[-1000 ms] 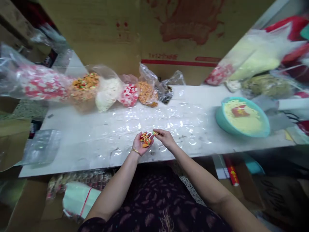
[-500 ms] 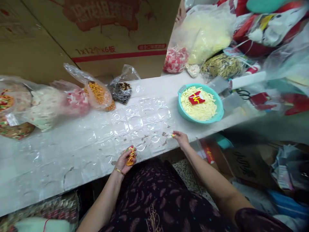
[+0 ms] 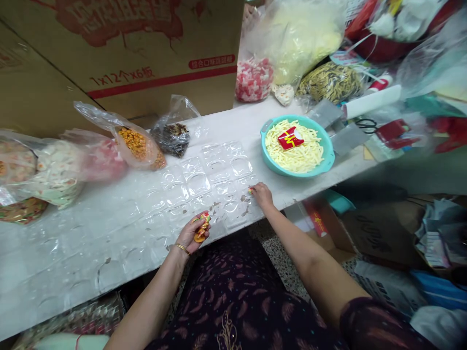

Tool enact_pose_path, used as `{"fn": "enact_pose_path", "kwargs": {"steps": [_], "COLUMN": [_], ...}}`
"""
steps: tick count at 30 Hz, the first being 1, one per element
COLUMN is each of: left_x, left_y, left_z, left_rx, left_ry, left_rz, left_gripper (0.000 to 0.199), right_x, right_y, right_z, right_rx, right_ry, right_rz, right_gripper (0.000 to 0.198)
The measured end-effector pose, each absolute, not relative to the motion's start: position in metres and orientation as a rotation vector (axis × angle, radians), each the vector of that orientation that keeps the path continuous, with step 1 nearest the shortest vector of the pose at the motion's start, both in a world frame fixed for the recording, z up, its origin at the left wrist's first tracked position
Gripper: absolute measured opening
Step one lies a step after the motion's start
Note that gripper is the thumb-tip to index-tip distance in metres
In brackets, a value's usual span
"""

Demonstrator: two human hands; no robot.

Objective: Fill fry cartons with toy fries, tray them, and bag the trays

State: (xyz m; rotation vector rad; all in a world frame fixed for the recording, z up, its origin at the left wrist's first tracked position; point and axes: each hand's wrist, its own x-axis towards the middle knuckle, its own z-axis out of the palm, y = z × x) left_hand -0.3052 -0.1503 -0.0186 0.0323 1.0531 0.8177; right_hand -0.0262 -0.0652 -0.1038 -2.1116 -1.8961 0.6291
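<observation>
My left hand (image 3: 189, 234) is closed around a small bunch of colourful pieces (image 3: 202, 228), orange, red and green, too small to name exactly. It hovers over the table's front edge. Between the fingertips of my right hand (image 3: 262, 195) is one small red, yellow and green piece (image 3: 251, 190), held by the right end of the clear plastic trays (image 3: 197, 183). Moulded compartments cover these trays. Beyond my right hand stands a turquoise bowl (image 3: 329, 159) of pale, fry-shaped strips (image 3: 301, 158), with a little red fries packet (image 3: 291, 138) on top.
Plastic bags stand along the back left, among them orange pieces (image 3: 132, 141), dark pieces (image 3: 175, 138) and pink pieces (image 3: 105, 158). Behind them rises a large cardboard box (image 3: 164, 53). Scissors (image 3: 366, 126) and more bags (image 3: 330, 82) lie right of the bowl. Another person's hand partly shows behind the box.
My right hand has moved left and inward, bringing its small piece closer to the tray's end. My left hand still grips its bunch. The camera view has shifted slightly.
</observation>
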Motion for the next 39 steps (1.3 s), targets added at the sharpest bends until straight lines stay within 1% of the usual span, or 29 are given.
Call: {"fn": "enact_pose_path", "kwargs": {"steps": [3, 5, 7, 9, 11, 15, 17, 18, 21, 24, 27, 28, 30, 32, 34, 36, 39], "left_x": [-0.298, -0.292, -0.285, -0.276, -0.268, -0.251, -0.245, -0.244, -0.249, -0.265, -0.281, -0.285, -0.291, -0.296, -0.299, -0.302, -0.306], "left_y": [-0.149, -0.147, -0.143, -0.139, -0.135, -0.133, -0.137, -0.140, -0.150, -0.159, -0.163, -0.163, -0.163, -0.162, -0.159, -0.157, -0.155], "left_z": [-0.020, -0.021, -0.022, -0.024, -0.028, -0.037, -0.042, -0.044, -0.050, -0.051, -0.048, -0.046, -0.043, -0.041, -0.040, -0.041, -0.046], "left_rx": [0.025, 0.027, 0.035, 0.056, 0.089, 0.178, 0.204, 0.197, 0.075, -0.092, -0.147, -0.144, -0.130, -0.112, -0.086, -0.043, 0.057], "left_ry": [1.060, 1.060, 1.062, 1.068, 1.084, 1.110, 1.125, 1.131, 1.117, 1.056, 0.958, 0.940, 0.945, 0.975, 1.003, 1.015, 1.034], "left_rz": [0.829, 0.838, 0.837, 0.830, 0.821, 0.815, 0.794, 0.784, 0.787, 0.804, 0.844, 0.859, 0.882, 0.905, 0.928, 0.934, 0.920], "left_gripper": [0.032, 0.032, 0.033, 0.035, 0.038, 0.038, 0.038, 0.037, 0.028, 0.016, 0.019, 0.022, 0.025, 0.025, 0.026, 0.029, 0.036], "right_x": [-0.026, -0.024, -0.023, -0.028, -0.042, -0.082, -0.094, -0.095, -0.090, -0.091, -0.103, -0.108, -0.113, -0.115, -0.117, -0.123, -0.143], "right_y": [-0.067, -0.067, -0.068, -0.071, -0.077, -0.101, -0.112, -0.114, -0.108, -0.087, -0.067, -0.063, -0.060, -0.060, -0.064, -0.070, -0.086], "right_z": [-0.102, -0.098, -0.092, -0.082, -0.072, -0.056, -0.056, -0.058, -0.069, -0.086, -0.099, -0.103, -0.105, -0.102, -0.093, -0.083, -0.071], "right_rx": [-2.106, -2.097, -2.073, -1.987, -1.826, -1.505, -1.460, -1.468, -1.565, -1.721, -1.886, -1.932, -1.999, -2.027, -1.983, -1.829, -1.509], "right_ry": [-2.187, -2.282, -2.292, -2.178, -1.952, -1.443, -1.222, -1.136, -0.997, -1.118, -1.544, -1.701, -1.943, -2.063, -2.070, -1.999, -1.848], "right_rz": [0.546, 0.533, 0.548, 0.592, 0.784, 1.583, 1.803, 1.833, 1.744, 1.531, 1.204, 1.080, 0.877, 0.783, 0.783, 0.874, 1.288], "right_gripper": [0.022, 0.022, 0.022, 0.022, 0.022, 0.028, 0.028, 0.028, 0.026, 0.020, 0.009, 0.008, 0.014, 0.020, 0.019, 0.017, 0.022]}}
